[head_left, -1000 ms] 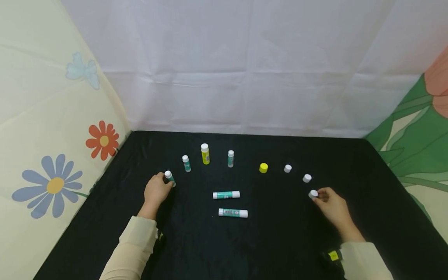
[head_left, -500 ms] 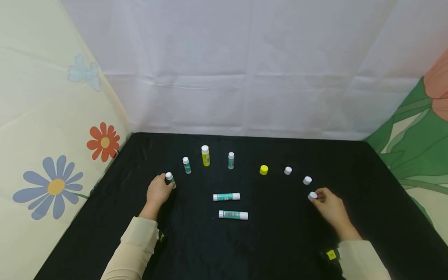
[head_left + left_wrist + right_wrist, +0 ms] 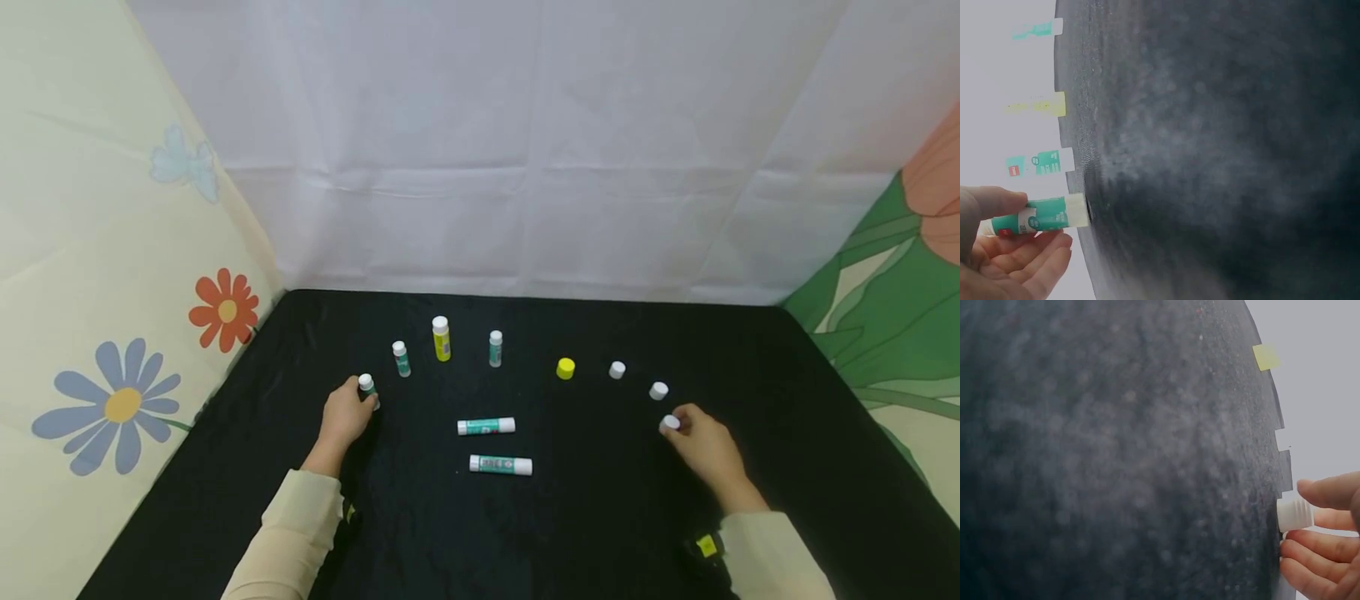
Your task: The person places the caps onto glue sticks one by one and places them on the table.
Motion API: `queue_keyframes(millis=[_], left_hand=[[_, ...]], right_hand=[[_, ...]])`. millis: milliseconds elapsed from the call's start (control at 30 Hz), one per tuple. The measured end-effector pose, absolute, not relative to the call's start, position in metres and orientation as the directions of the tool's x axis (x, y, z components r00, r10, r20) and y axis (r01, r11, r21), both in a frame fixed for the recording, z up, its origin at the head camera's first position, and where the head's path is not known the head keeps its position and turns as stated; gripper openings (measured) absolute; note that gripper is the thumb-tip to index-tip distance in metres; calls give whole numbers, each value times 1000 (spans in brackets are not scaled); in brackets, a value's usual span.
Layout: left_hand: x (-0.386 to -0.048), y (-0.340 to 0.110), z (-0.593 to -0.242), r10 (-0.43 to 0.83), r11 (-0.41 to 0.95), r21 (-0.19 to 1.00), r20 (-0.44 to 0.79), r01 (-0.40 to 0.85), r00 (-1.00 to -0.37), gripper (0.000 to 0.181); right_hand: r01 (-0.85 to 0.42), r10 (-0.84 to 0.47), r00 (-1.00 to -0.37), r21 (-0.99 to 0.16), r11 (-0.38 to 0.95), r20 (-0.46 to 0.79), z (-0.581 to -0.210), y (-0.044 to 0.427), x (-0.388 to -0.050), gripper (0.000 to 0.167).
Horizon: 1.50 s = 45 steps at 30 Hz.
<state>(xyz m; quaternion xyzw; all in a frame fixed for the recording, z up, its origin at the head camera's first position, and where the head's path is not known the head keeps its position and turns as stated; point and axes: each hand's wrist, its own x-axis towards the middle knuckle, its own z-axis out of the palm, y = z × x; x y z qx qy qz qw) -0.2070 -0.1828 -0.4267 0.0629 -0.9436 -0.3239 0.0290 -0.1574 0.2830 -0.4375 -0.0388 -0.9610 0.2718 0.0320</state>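
- The left hand (image 3: 347,417) pinches a teal glue stick (image 3: 1050,214) between thumb and fingers, the other fingers loosely spread; over the last second this stick has shifted slightly right, closer to the next teal stick (image 3: 402,360) ahead.
- The right hand (image 3: 707,446) has thumb and fingers nearly closed around a white cap (image 3: 670,422); how firmly, I cannot tell. The cap has hardly moved.
- Neither piece is released; the small shift looks like careful placing, not carrying.
- Ahead-right of the left hand stands a yellow stick (image 3: 442,340); ahead-left of the right, a yellow cap (image 3: 566,368).
- Two lying sticks (image 3: 501,465) are between the hands.
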Motion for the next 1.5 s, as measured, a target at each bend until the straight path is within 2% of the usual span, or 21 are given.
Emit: queue_keyframes(millis=[167, 367, 567, 767, 1133, 1500], left_hand=[[-206, -177, -432, -84, 768, 640, 58, -27, -995, 19], [-204, -172, -433, -52, 755, 656, 87, 18, -995, 20], [-202, -171, -434, -30, 771, 636, 98, 40, -995, 17], [-200, -170, -433, 6, 767, 636, 127, 86, -992, 15], [-198, -166, -429, 46, 767, 629, 145, 128, -988, 22], [-200, -162, -427, 92, 778, 599, 191, 190, -977, 22]], right_hand=[[51, 78, -996, -507, 860, 33, -435, 284, -156, 27], [6, 54, -995, -493, 870, 84, -434, 283, -157, 21], [38, 81, -995, -498, 866, 64, -436, 280, -153, 20], [31, 90, -992, -526, 850, 87, -441, 277, -149, 18], [-10, 95, -984, -578, 816, 152, -443, 270, -149, 16], [3, 124, -983, -667, 745, 135, -440, 259, -150, 16]])
